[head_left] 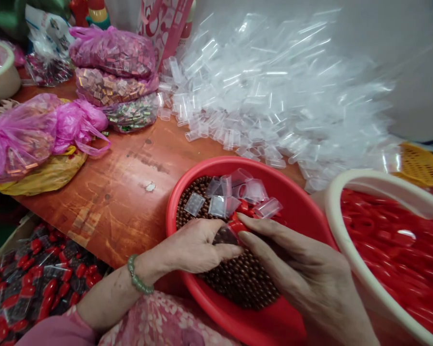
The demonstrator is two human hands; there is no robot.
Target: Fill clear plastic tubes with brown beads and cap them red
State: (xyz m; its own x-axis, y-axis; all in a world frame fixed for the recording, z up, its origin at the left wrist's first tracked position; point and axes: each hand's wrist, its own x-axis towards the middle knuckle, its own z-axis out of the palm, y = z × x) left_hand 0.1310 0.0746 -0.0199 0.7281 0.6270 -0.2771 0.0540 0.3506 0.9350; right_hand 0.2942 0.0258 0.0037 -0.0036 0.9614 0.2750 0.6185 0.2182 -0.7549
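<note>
Over a red basin (182, 180), my left hand (197, 245) is closed around a small clear plastic case (223, 235) that shows brown beads inside. My right hand (306, 264) pinches a red cap (237, 226) between thumb and finger, at the case's upper end. Whether the cap is seated on the case, I cannot tell. Below both hands lie many brown round beads (238, 283). Several clear empty cases (254, 191) rest on the beads beyond my fingers, with more red caps partly hidden by my right hand.
A large pile of clear cases (267, 91) covers the table's back. At right stands a cream tub (334, 202) of red caps (393, 250), near a yellow basket (422, 166). Pink bags (111, 53) sit back left. A box at lower left holds filled red-capped cases (39, 278).
</note>
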